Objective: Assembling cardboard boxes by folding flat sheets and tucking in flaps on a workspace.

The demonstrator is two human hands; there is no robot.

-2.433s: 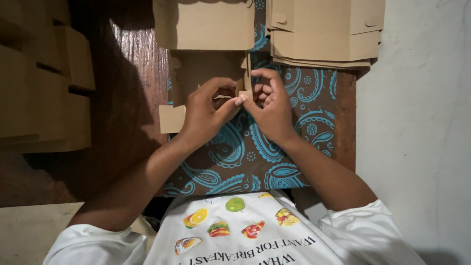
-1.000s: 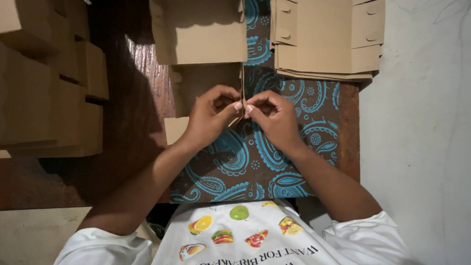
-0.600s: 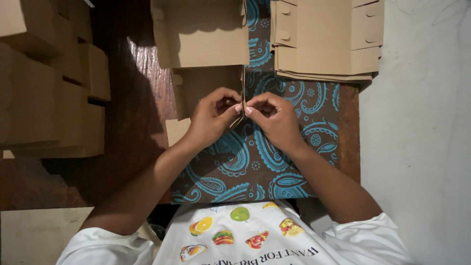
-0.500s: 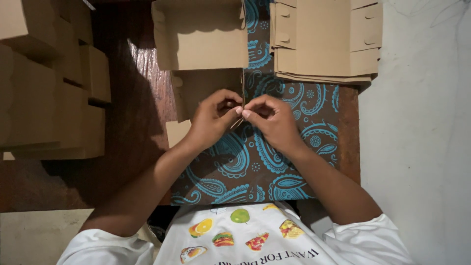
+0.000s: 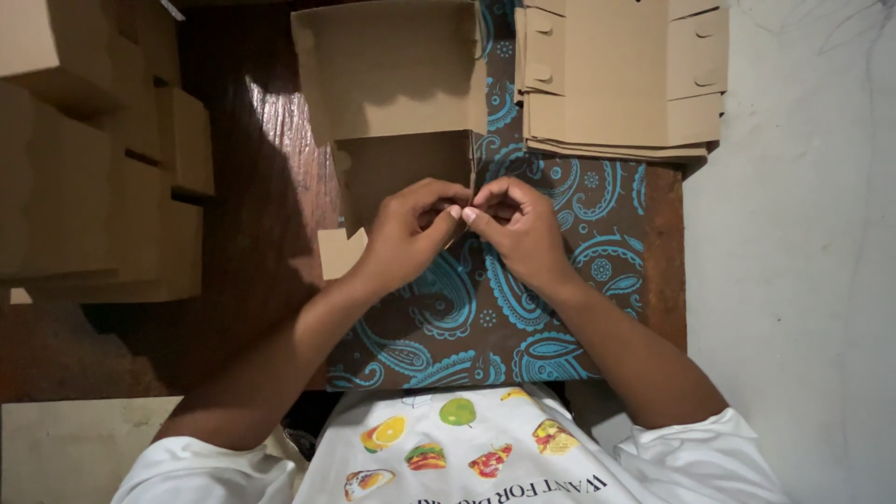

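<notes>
A: What do we see at the centre of the view?

B: We see a partly folded cardboard box (image 5: 397, 121) lying on the tabletop (image 5: 280, 187). Its wide panel sits toward 12 o'clock and a darker, shaded panel lies just below it. A thin upright wall of the box (image 5: 473, 168) stands at the panel's right edge.

A: How are the hands placed?

B: Our left hand (image 5: 406, 229) and right hand (image 5: 523, 229) meet fingertip to fingertip at the lower end of that upright wall. Both are closed in a pinch on the cardboard edge, with thumbs and forefingers pressed together. The left comes in from 7 o'clock, the right from 5 o'clock.

A: What surrounds the box?

B: A brown cloth with blue paisley figures (image 5: 523, 327) covers the tabletop under the hands. At 1 o'clock from the hands a stack of flat cardboard blanks (image 5: 621, 79) rests on the cloth, just beside the box. A small cardboard flap (image 5: 338, 252) projects at 9 o'clock from the left hand. Assembled cardboard boxes (image 5: 93, 168) are piled at the far left, well apart from the hands. A pale wall or floor surface (image 5: 803, 233) fills the right side; we cannot tell which.
</notes>
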